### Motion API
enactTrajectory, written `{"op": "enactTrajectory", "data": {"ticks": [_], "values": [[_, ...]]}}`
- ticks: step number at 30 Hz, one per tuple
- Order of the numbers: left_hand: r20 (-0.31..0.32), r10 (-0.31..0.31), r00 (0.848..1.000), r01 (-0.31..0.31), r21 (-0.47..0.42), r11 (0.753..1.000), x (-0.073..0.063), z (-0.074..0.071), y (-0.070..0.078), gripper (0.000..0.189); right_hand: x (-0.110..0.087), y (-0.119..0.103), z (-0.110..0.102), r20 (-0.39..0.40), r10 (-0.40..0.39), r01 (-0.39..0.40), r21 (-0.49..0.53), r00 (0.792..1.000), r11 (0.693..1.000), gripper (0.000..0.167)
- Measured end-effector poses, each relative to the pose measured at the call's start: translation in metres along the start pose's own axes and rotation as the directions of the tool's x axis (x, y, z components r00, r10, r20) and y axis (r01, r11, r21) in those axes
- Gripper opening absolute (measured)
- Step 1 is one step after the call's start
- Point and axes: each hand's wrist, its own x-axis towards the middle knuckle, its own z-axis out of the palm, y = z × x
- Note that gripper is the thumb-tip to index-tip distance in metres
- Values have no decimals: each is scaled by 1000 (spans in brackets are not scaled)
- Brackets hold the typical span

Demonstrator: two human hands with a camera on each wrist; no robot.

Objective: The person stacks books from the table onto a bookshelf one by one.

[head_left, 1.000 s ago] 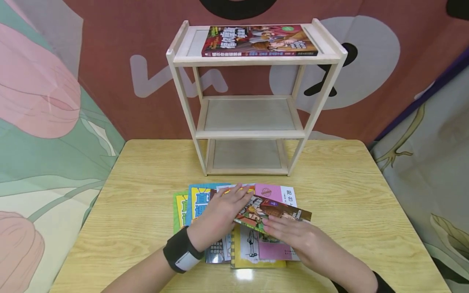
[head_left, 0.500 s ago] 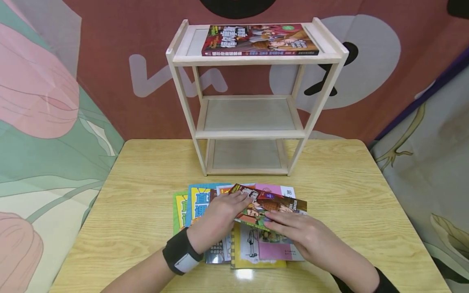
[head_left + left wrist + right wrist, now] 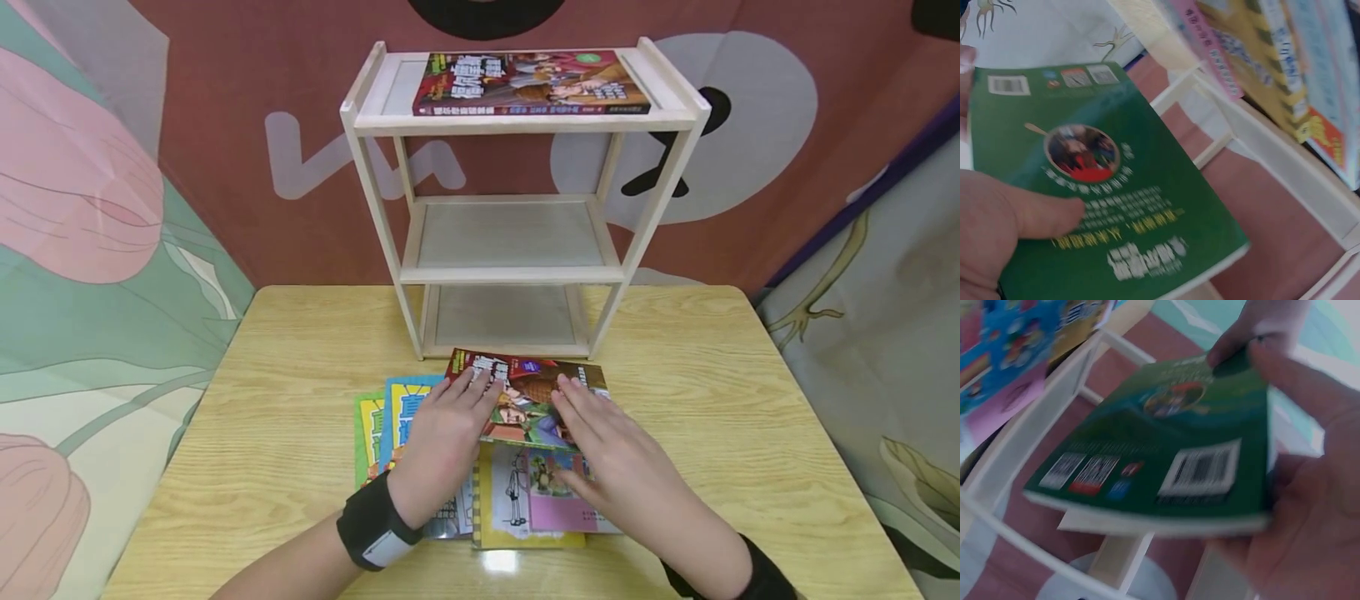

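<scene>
Both hands hold a paperback book [image 3: 536,387] with a dark red and brown comic-style cover, over several other books. In the head view, the fingers of my left hand [image 3: 442,446] lie across its left part. My right hand [image 3: 622,450] grips the right part, fingers on the front cover. The left wrist view shows the book's green back cover [image 3: 1041,103], the left thumb [image 3: 1041,212] pressed against it. From the right wrist view, the same green back cover [image 3: 1166,444] appears tilted, with the right hand [image 3: 1316,462] around its edge.
Beneath lie overlapping books: a green one [image 3: 362,417], a blue one [image 3: 390,417], a yellow one with a checkered edge [image 3: 495,533] and a pink one [image 3: 558,517]. Behind them stands a white three-tier shelf [image 3: 517,275]. Another comic-style book [image 3: 532,83] lies on its top tier.
The held book has moved forward and slightly left, toward the shelf, and turned straighter. Both hands moved with it, the right fingers now pointing more forward. The other books stayed put.
</scene>
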Motion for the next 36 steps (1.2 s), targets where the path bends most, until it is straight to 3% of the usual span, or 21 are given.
{"op": "enactTrajectory", "data": {"ticks": [7, 18, 21, 27, 31, 34, 36], "values": [[-52, -38, 998, 39, 12, 999, 0, -2, 7, 40, 10, -2, 10, 10, 79, -78, -77, 997, 994, 90], [-35, -50, 998, 51, 42, 998, 3, -4, 6, 37, 22, 7, 22, 40, 95, -89, -133, 995, 987, 85], [-26, -48, 999, 49, 44, 998, 4, -4, 7, 37, 25, 10, 22, 21, 98, -95, -135, 995, 986, 77], [-42, -62, 997, 63, 24, 998, 8, -8, 6, 38, 29, 12, 15, -59, 77, -86, -169, 995, 982, 56], [-84, -58, 995, 60, 21, 998, 15, -13, 4, 42, 34, 15, 8, -152, 51, -81, -194, 987, 978, 53], [-136, -36, 990, 41, 30, 999, 22, -20, 2, 47, 40, 20, 3, -277, -5, -59, -223, 961, 973, 51], [-186, -13, 982, 22, 46, 999, 28, -25, -1, 50, 46, 24, 0, -383, -56, -39, -235, 922, 971, 45]]}}
